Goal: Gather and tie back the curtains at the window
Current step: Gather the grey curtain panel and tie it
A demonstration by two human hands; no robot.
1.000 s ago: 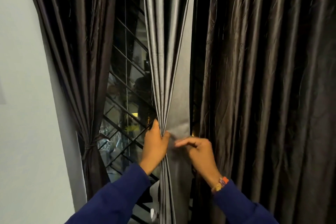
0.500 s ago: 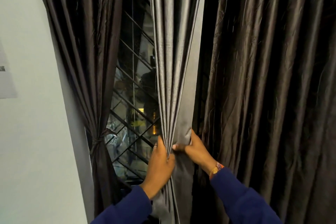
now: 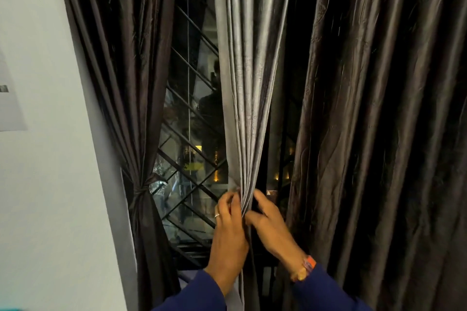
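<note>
A grey curtain panel (image 3: 249, 63) hangs in the middle of the window, bunched into narrow folds at its lower part. My left hand (image 3: 228, 232) grips the gathered folds from the left, a ring on one finger. My right hand (image 3: 269, 225) closes round the same bundle from the right, thumb in front. A dark brown curtain (image 3: 118, 63) at the left is tied with a band (image 3: 141, 188) near the wall. Another dark brown curtain (image 3: 379, 121) hangs loose at the right.
The window (image 3: 188, 159) behind has black diagonal grille bars and dark glass with small lights outside. A pale wall (image 3: 45, 171) stands at the left with a sheet of paper (image 3: 10, 98) on it.
The grey panel has been drawn into a tighter bundle. My right hand went from reaching across the flat cloth to wrapping the folds beside my left hand. The view shifted left.
</note>
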